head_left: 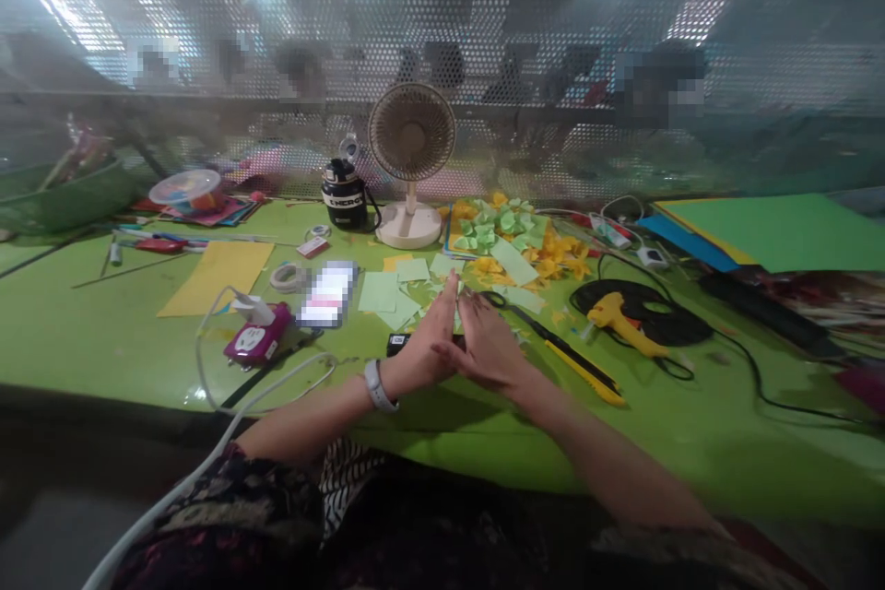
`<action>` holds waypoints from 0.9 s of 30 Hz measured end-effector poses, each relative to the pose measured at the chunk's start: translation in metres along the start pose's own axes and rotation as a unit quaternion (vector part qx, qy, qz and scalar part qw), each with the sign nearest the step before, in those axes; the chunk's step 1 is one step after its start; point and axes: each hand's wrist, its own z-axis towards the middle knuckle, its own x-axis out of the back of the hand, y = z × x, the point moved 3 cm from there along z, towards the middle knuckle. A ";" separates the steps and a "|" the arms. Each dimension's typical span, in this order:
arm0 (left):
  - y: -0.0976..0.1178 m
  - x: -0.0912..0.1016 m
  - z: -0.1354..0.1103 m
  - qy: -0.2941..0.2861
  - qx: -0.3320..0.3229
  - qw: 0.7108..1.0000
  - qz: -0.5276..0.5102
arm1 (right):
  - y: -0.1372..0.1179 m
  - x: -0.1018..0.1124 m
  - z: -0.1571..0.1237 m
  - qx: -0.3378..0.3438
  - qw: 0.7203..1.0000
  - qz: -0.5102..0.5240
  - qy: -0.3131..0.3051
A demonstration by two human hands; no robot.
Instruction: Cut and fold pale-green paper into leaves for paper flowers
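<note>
My left hand (432, 343) and my right hand (489, 343) meet over the front of the green table, palms turned inward and thumbs crossing. Their fingers are stretched out straight and touch near the tips. Nothing shows between them, though the palms are hidden. Pale green paper squares (377, 292) and scraps lie just beyond the fingertips. Beside my left wrist is a small black object (399, 344), partly covered. To the right of my right hand lie black-handled scissors (515, 309) and a yellow utility knife (584, 371).
A fan (413, 134) and a black bottle (344, 195) stand behind. Green paper flowers (508, 221) and yellow ones (563, 251) are piled nearby. A yellow glue gun (626, 323) rests right; a phone (327, 293), tape roll (287, 277) and purple socket adapter (259, 336) with cables lie left.
</note>
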 end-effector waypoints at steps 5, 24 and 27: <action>-0.014 0.010 0.012 -0.005 0.070 0.985 -0.160 | 0.018 0.010 0.006 -0.067 0.996 0.051 -0.002; -0.034 0.019 0.018 0.069 0.238 0.927 -0.280 | 0.056 -0.003 0.012 -0.293 0.852 0.432 0.030; -0.034 0.022 0.018 0.085 0.256 0.926 -0.266 | 0.054 -0.005 0.011 -0.311 0.830 0.462 0.026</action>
